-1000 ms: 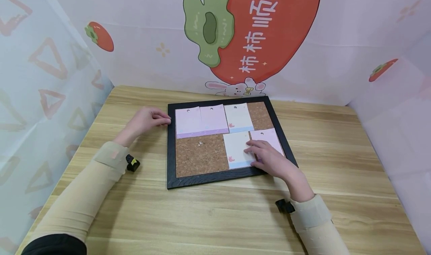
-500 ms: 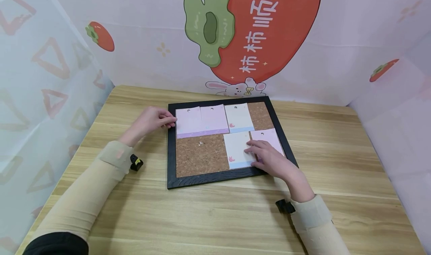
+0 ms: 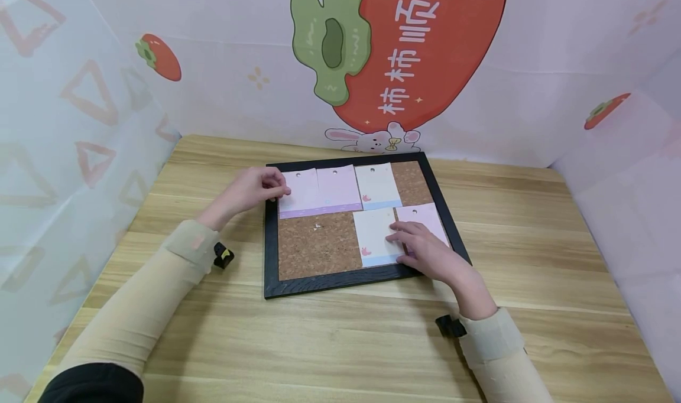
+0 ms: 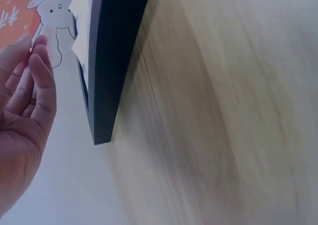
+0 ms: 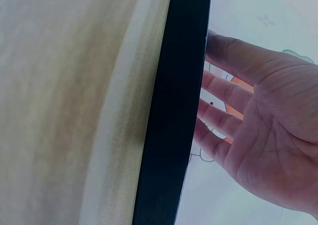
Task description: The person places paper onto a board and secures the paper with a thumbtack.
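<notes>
Right hand [image 3: 433, 255] fingers [image 3: 400, 228] straight, flat on cream note [image 3: 375, 233] and pink note [image 3: 425, 217], pinning them to cork board [image 3: 319, 246]. Left hand [image 3: 250, 189] fingers [image 3: 278, 188] loosely curled, grasping nothing, at lilac note [image 3: 298, 191] edge over frame. Board flat on wooden surface [image 3: 340, 344].

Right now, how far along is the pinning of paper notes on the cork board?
Five notes lie on the cork board: three pinned along the top row, a pink one pinned at lower right. In hand: the right hand presses flat on the cream note, which shows no clear pin, while the left hand touches the top left note. Left: a loose pin lies on bare cork at lower left.
</notes>
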`<action>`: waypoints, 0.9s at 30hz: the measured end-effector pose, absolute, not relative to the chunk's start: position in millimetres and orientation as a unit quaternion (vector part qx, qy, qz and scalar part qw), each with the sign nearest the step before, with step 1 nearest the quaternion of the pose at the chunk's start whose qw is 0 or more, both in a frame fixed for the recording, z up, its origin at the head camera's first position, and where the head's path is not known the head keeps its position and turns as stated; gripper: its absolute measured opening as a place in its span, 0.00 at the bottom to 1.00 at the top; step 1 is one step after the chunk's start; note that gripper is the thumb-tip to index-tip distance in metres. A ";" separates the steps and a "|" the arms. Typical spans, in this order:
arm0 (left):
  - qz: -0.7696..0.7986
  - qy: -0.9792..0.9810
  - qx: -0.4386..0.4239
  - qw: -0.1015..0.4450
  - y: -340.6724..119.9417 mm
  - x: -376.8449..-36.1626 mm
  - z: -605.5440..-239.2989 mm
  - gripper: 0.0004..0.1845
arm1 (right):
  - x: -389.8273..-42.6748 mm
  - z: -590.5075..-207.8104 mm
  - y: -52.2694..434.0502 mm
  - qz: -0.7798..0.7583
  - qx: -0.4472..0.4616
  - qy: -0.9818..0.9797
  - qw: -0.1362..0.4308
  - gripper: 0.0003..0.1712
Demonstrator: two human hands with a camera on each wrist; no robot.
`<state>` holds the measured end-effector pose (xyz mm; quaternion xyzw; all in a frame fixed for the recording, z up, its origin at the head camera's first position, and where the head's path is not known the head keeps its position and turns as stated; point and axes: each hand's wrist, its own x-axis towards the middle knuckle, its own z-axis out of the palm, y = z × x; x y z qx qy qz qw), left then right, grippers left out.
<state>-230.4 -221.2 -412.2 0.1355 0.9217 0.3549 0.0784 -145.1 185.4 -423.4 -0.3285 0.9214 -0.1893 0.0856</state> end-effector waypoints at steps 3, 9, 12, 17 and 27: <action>0.366 0.917 0.135 0.087 -216.6 -231.1 -410.8 0.08 | -145.1 -423.2 185.1 -0.188 -0.329 0.922 0.086 0.23; 0.399 0.902 0.121 0.111 -205.5 -231.8 -407.2 0.09 | -144.8 -422.5 184.7 -0.184 -0.326 0.923 0.087 0.23; 0.392 0.903 0.127 0.122 -201.1 -231.3 -405.7 0.10 | -144.7 -422.3 184.5 -0.184 -0.325 0.923 0.087 0.23; 0.384 0.901 0.152 0.135 -195.8 -230.7 -405.5 0.08 | -144.8 -422.5 184.8 -0.183 -0.325 0.923 0.089 0.23; 0.411 0.881 0.180 0.151 -180.7 -231.7 -407.2 0.08 | -145.1 -420.7 184.4 -0.183 -0.321 0.924 0.094 0.23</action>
